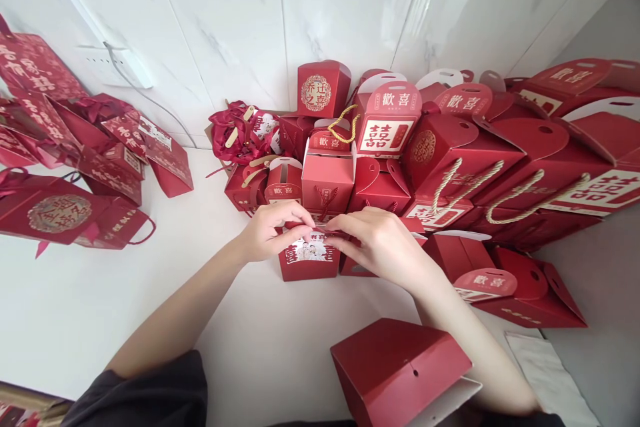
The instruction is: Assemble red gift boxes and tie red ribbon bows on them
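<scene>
A small red gift box (309,269) with a white printed picture and red characters on its front stands on the white table. My left hand (275,232) pinches the box's top edge on the left, thumb and fingers together. From the other side my right hand (375,240) has its fingers closed on the same top edge, close to the left fingertips. The fingers partly cover the box's top, so its closure cannot be made out. Nearer to me, below my right forearm, a larger red box (395,363) lies tilted with a small hole in its face and a pale inner flap showing.
Stacked red gift boxes (327,177) fill the back and right, several with rope handles (537,197). More red boxes and bags (60,210) lie at the left. A cable (145,93) runs from the wall socket (117,67). White tiles (230,20) line the wall.
</scene>
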Demonstrator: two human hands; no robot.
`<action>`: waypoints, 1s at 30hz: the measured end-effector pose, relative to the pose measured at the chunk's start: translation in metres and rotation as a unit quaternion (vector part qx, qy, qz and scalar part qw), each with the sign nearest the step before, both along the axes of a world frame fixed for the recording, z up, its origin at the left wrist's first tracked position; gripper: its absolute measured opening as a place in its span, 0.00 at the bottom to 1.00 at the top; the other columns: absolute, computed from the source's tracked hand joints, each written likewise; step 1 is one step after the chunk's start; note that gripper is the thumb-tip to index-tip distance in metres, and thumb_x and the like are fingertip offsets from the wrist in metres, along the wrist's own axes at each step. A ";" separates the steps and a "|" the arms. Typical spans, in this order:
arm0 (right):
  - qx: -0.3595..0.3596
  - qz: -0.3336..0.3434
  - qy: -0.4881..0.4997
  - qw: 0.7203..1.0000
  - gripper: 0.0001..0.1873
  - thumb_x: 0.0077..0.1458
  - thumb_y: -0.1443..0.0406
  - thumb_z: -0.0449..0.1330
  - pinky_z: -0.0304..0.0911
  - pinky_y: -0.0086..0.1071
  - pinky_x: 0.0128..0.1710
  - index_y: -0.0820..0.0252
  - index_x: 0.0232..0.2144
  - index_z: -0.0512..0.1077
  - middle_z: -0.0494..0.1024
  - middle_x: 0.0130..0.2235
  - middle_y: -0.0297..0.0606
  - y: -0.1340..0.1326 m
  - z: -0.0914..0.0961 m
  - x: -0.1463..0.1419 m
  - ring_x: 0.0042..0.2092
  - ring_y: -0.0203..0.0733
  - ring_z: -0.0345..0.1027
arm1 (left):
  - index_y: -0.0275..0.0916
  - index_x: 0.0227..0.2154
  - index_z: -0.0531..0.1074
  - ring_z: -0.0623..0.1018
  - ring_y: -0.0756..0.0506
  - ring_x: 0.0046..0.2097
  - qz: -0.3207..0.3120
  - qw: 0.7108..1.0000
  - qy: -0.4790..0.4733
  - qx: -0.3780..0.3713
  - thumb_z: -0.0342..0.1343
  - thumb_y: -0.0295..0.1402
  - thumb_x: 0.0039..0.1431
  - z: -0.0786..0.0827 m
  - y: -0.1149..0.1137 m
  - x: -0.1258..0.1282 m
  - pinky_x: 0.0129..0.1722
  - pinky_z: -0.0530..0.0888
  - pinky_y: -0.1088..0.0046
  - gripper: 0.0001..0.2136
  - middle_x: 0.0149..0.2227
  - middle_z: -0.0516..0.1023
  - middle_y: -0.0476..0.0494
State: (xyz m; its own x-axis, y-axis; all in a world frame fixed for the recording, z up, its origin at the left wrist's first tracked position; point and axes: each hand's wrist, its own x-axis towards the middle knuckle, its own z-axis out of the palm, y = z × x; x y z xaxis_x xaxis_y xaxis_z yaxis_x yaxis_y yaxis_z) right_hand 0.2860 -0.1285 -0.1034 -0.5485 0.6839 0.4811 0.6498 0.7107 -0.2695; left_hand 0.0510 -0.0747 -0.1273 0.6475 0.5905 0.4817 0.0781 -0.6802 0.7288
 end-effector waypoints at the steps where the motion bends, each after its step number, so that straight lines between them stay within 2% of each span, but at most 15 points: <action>1: 0.003 0.010 0.011 1.000 0.09 0.64 0.61 0.56 0.62 0.31 0.36 0.59 0.41 0.74 0.80 0.34 0.37 0.000 -0.001 0.001 0.32 0.39 0.71 | 0.37 0.38 0.72 0.80 0.49 0.32 0.001 1.000 0.001 0.001 0.56 0.24 0.60 0.000 0.000 0.000 0.32 0.76 0.75 0.05 0.32 0.77 0.45; 4: 0.001 0.034 0.035 0.999 0.10 0.65 0.62 0.54 0.63 0.30 0.34 0.59 0.42 0.74 0.80 0.33 0.38 0.000 -0.002 0.004 0.32 0.38 0.71 | 0.37 0.38 0.72 0.80 0.48 0.35 0.013 1.000 0.006 0.017 0.60 0.26 0.57 0.001 -0.001 0.000 0.34 0.77 0.74 0.06 0.34 0.78 0.44; 8: -0.040 0.038 0.066 0.996 0.10 0.65 0.63 0.54 0.66 0.30 0.34 0.60 0.41 0.74 0.80 0.35 0.39 -0.003 0.002 0.009 0.34 0.39 0.74 | 0.38 0.47 0.70 0.80 0.47 0.41 0.033 0.998 0.046 0.006 0.63 0.30 0.54 0.006 0.000 0.000 0.42 0.77 0.70 0.17 0.49 0.75 0.37; 9: -0.048 0.038 0.073 0.995 0.10 0.65 0.63 0.54 0.67 0.30 0.35 0.59 0.42 0.73 0.80 0.36 0.39 -0.005 0.004 0.011 0.35 0.39 0.74 | 0.38 0.48 0.69 0.79 0.47 0.41 0.037 0.997 0.073 -0.005 0.63 0.32 0.54 0.007 0.001 -0.001 0.42 0.77 0.71 0.18 0.50 0.75 0.37; 12: -0.070 0.046 0.069 0.994 0.10 0.66 0.65 0.52 0.67 0.30 0.36 0.58 0.45 0.72 0.80 0.38 0.40 -0.009 0.006 0.012 0.36 0.40 0.74 | 0.37 0.40 0.73 0.78 0.48 0.36 0.055 0.983 0.176 -0.030 0.61 0.36 0.56 0.011 0.002 -0.002 0.35 0.74 0.75 0.11 0.38 0.79 0.44; 15: -0.083 0.052 0.039 0.994 0.09 0.66 0.66 0.51 0.65 0.29 0.33 0.58 0.44 0.70 0.79 0.36 0.39 -0.010 0.001 0.007 0.34 0.39 0.74 | 0.37 0.34 0.73 0.76 0.50 0.31 0.067 0.974 0.216 -0.034 0.59 0.35 0.56 0.010 0.002 -0.001 0.29 0.70 0.78 0.07 0.31 0.78 0.48; 18: -0.095 0.057 0.008 0.994 0.07 0.65 0.68 0.51 0.62 0.28 0.29 0.58 0.42 0.69 0.79 0.35 0.38 -0.009 -0.007 -0.001 0.32 0.38 0.72 | 0.37 0.31 0.74 0.75 0.51 0.29 0.073 0.977 0.198 -0.021 0.60 0.38 0.55 0.005 0.000 0.000 0.27 0.69 0.78 0.09 0.29 0.79 0.49; 21: -0.104 0.056 0.009 0.993 0.07 0.65 0.69 0.50 0.59 0.27 0.28 0.58 0.41 0.68 0.78 0.34 0.37 -0.008 -0.013 -0.007 0.30 0.37 0.71 | 0.37 0.30 0.75 0.75 0.51 0.28 0.065 0.980 0.189 0.025 0.60 0.41 0.56 0.003 -0.004 0.003 0.28 0.69 0.78 0.11 0.28 0.79 0.48; 24: -0.112 0.047 0.019 0.992 0.05 0.66 0.67 0.51 0.58 0.26 0.26 0.57 0.39 0.67 0.78 0.32 0.35 -0.009 -0.015 -0.008 0.27 0.36 0.69 | 0.37 0.30 0.75 0.75 0.50 0.29 0.058 0.976 0.200 0.065 0.58 0.40 0.58 0.005 -0.008 0.003 0.29 0.68 0.78 0.10 0.27 0.79 0.48; 27: -0.122 0.035 0.022 0.992 0.05 0.66 0.65 0.51 0.58 0.26 0.26 0.58 0.37 0.66 0.78 0.30 0.35 -0.010 -0.014 -0.008 0.26 0.36 0.69 | 0.38 0.30 0.74 0.74 0.51 0.28 0.066 0.974 0.207 0.071 0.58 0.38 0.57 0.007 -0.011 0.003 0.27 0.68 0.78 0.08 0.27 0.78 0.48; 30: -0.125 0.036 0.026 0.991 0.04 0.65 0.66 0.52 0.59 0.27 0.26 0.57 0.37 0.66 0.79 0.32 0.36 -0.010 -0.012 -0.009 0.27 0.37 0.70 | 0.38 0.30 0.74 0.75 0.50 0.28 0.074 0.971 0.221 0.055 0.58 0.38 0.57 0.009 -0.012 0.003 0.27 0.68 0.77 0.08 0.27 0.78 0.49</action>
